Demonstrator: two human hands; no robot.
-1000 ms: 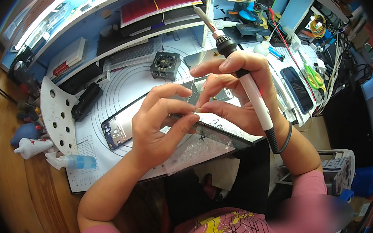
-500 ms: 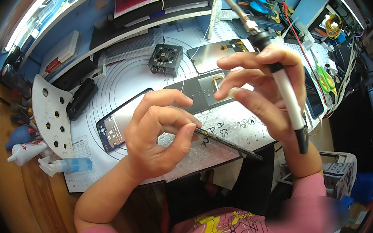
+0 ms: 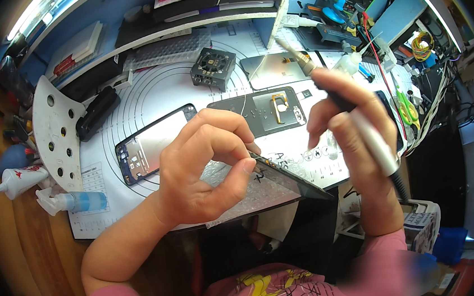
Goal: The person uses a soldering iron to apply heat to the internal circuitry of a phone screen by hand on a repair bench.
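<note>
My left hand (image 3: 205,167) pinches a thin dark phone panel (image 3: 299,182) by its upper edge, which has small components along it; the panel slants down rightward over bubble wrap. My right hand (image 3: 360,143), blurred, is right of it, curled round a white-and-black soldering iron (image 3: 373,141) whose tip points up and left. Behind my hands lie a dark back cover (image 3: 233,106) with an orange flex part and small screws, and a silver panel (image 3: 267,72). A blue phone frame (image 3: 131,157) lies left of my left hand.
A black fan (image 3: 213,68) stands at the back. Left are a perforated white plate (image 3: 61,141), black tool (image 3: 98,112), spray bottle (image 3: 86,200) and squeeze bottle (image 3: 23,181). Right are green scissors (image 3: 409,113), wires and supplies. Shelves line the back.
My right hand has pulled away rightward from my left, and the soldering iron has swung with it into a more leaning angle. My left hand still pinches the panel.
</note>
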